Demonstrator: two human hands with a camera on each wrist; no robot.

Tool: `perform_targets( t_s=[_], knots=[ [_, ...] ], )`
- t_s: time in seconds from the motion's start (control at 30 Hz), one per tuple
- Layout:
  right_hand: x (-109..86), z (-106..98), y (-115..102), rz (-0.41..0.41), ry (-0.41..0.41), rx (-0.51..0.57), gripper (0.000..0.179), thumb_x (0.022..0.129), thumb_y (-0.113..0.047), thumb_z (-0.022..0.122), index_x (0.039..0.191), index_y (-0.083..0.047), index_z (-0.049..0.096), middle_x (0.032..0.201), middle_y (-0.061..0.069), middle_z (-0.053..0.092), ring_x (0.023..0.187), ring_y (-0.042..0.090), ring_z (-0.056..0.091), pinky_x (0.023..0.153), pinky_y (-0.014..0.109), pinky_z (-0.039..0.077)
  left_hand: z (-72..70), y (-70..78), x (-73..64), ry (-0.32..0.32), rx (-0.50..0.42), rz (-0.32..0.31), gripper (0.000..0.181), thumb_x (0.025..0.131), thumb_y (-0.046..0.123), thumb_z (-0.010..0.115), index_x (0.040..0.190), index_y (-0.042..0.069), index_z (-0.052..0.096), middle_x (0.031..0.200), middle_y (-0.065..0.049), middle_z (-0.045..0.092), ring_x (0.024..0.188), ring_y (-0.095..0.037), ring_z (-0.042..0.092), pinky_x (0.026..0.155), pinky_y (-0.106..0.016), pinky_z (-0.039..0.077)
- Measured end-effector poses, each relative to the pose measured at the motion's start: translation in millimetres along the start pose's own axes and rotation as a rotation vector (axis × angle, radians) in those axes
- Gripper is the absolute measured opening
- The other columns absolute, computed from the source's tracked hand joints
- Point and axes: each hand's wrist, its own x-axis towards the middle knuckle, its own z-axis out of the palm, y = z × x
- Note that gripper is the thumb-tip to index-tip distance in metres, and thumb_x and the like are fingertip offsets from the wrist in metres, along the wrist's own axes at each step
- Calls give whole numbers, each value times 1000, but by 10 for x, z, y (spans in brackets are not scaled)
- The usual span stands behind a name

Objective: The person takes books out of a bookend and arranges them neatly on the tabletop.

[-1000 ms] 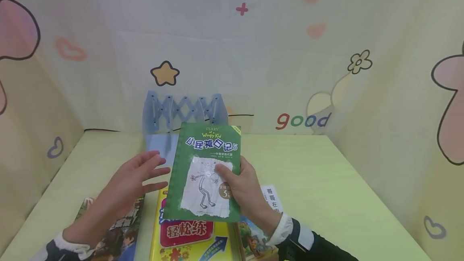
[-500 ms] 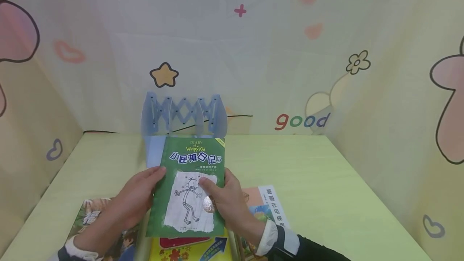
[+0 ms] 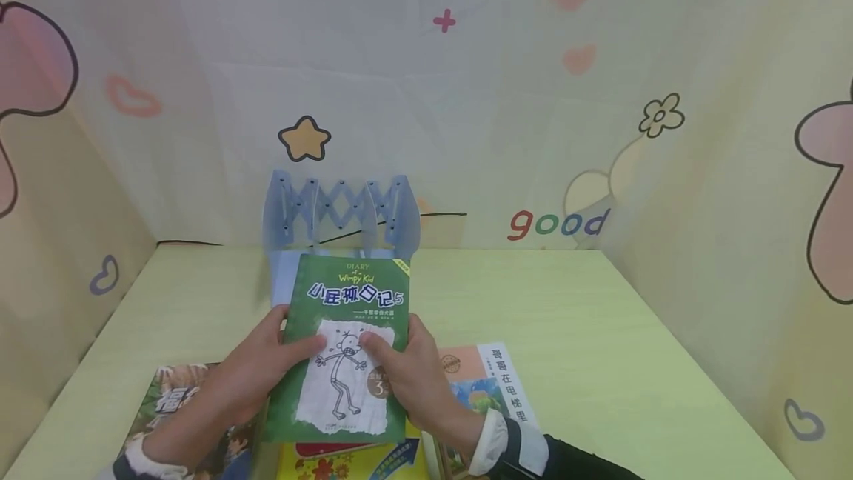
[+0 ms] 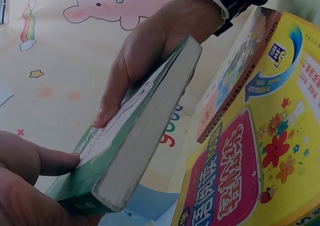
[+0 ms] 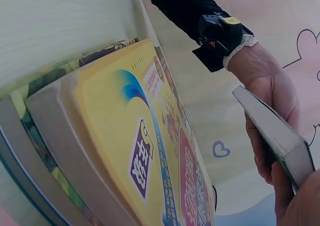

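A green paperback book [image 3: 353, 391] with a stick-figure drawing is held up in front of me by both hands. My left hand [image 3: 249, 372] grips its left edge, thumb on the cover and fingers behind. On the opposite edge, my right hand [image 3: 420, 380] pinches it the same way, its thumb over the drawing. In the left wrist view the closed pages of the green book [image 4: 150, 136] face the camera. Below it lies a yellow workbook [image 3: 360, 465], partly covered by the green book in the head view.
A blue folding bookend rack [image 3: 341, 213] stands at the back of the pale table [image 3: 566, 332]. Left of the workbook lies a dark picture-covered book [image 3: 160, 398], partly behind my forearm. An orange and white book [image 3: 496, 376] lies at the right.
The green book has come down and left, closer to me. My left hand has moved from open beside the book to gripping its left edge, its thumb now on the cover.
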Motion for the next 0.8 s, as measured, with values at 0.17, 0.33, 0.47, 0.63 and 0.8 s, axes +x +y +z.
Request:
perform_targets(
  t_s=[0.17,0.33,0.47,0.63,0.8],
  knots=[
    [0,15,13,-6,-22,-51,44,102,-18,67,136,-3,43,106,16,74,85,26,76,75,39,63,0,-12,-7,30,50,7,70,103,15,65,154,9,17,116,-19,68,94,-33,74,77,-50,62],
    [-18,18,-2,-2,-75,-67,41,104,-18,63,138,-6,43,111,15,73,91,29,75,77,41,62,15,1,-40,78,84,27,72,104,15,64,157,11,15,117,-19,68,92,-32,74,76,-48,62],
    [-24,19,-33,-9,-112,-104,41,106,-22,60,142,-9,43,116,13,72,95,29,75,79,41,62,20,49,-97,117,108,43,75,105,16,62,161,14,12,122,-20,66,92,-31,74,76,-48,62],
    [-33,-9,-97,23,-100,-155,44,107,-28,58,143,-8,43,116,12,73,94,28,75,76,41,63,-5,104,-174,145,122,51,73,105,16,62,161,15,14,123,-22,66,91,-31,74,74,-48,62],
    [4,-123,-198,13,-82,-201,48,108,-34,56,146,-7,43,114,12,72,86,27,74,66,39,62,-97,109,-239,167,125,62,70,105,14,61,159,13,16,118,-20,69,89,-32,75,70,-47,62]
  ],
)
